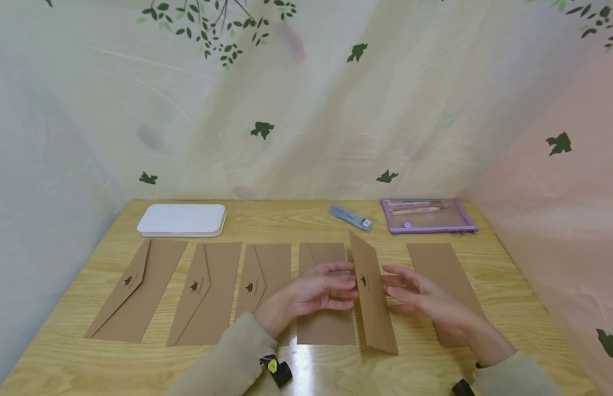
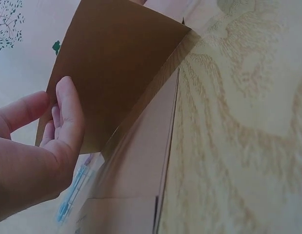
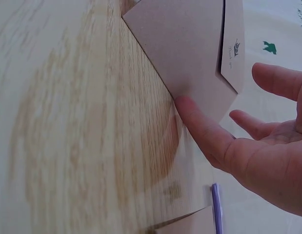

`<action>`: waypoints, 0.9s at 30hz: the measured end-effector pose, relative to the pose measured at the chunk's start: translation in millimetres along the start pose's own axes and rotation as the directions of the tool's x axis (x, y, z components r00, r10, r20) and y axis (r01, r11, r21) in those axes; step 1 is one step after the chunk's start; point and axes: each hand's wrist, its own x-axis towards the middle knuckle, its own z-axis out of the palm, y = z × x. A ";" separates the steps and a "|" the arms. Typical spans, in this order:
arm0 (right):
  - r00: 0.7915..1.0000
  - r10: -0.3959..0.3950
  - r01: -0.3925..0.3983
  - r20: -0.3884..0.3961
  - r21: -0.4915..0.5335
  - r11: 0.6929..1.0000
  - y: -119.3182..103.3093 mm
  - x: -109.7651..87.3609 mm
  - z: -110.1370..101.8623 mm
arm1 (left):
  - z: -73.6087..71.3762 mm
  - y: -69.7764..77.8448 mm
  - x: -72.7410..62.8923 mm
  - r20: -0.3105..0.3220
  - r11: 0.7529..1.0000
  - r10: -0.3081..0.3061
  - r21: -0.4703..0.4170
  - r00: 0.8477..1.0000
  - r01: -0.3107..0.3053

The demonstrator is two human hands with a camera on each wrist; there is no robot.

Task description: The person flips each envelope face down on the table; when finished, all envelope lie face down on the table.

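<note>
A brown kraft envelope (image 1: 373,297) stands tilted on its edge between both hands, a small crown print on its flap. My left hand (image 1: 321,291) is at its left side, fingers extended against or very near the plain face (image 2: 121,58). On the other side is my right hand (image 1: 420,294), fingers spread; in the right wrist view one fingertip (image 3: 185,105) touches the envelope (image 3: 190,44) near its lower edge. Neither hand is seen curled round it. Another envelope (image 1: 326,330) lies flat under the left hand, and one (image 1: 432,258) lies partly behind the right hand.
Three flap-up envelopes, the leftmost one (image 1: 158,291) included, lie in a row on the wooden table (image 1: 68,324). Along the back are a white case (image 1: 181,220), a blue slim packet (image 1: 351,217) and a purple-edged clear pouch (image 1: 430,220) with pens. Patterned cloth (image 1: 306,99) hangs around.
</note>
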 end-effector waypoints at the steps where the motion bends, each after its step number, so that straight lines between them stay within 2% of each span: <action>1: 1.000 0.000 0.000 -0.002 0.001 1.000 -0.1 -0.2 0.0 | 0.1 0.0 0.2 0.001 1.000 -0.002 0.000 1.000 0.002; 9: 1.000 -0.003 0.003 -0.008 0.009 1.000 -0.8 -0.8 -0.1 | 1.7 -0.7 2.0 0.013 1.000 -0.003 0.008 1.000 0.003; 27: 0.999 -0.017 0.016 0.032 0.020 1.000 -5.1 0.7 4.2 | 6.7 -1.4 2.8 0.013 0.999 -0.012 0.039 1.000 0.011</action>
